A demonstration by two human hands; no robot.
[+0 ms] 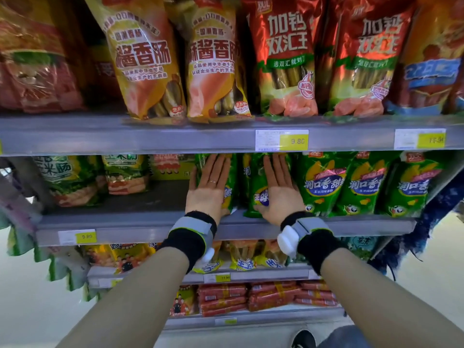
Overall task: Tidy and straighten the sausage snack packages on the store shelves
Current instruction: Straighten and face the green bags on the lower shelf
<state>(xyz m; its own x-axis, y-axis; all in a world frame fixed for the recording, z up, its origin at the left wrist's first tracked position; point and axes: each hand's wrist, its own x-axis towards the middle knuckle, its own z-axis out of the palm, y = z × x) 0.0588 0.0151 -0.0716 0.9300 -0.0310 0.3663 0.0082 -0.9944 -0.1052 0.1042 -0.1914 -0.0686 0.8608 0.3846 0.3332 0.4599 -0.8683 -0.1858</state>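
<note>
Left hand laid flat, fingers extended, against green pack on middle shelf. Right hand flat, open, pressed on adjacent green pack. Nothing gripped. Both packs upright.

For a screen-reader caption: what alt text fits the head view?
Two open hands, left hand and right hand, press flat on green sausage packages on the middle shelf. Yellow packages and red packages stand above.
</note>
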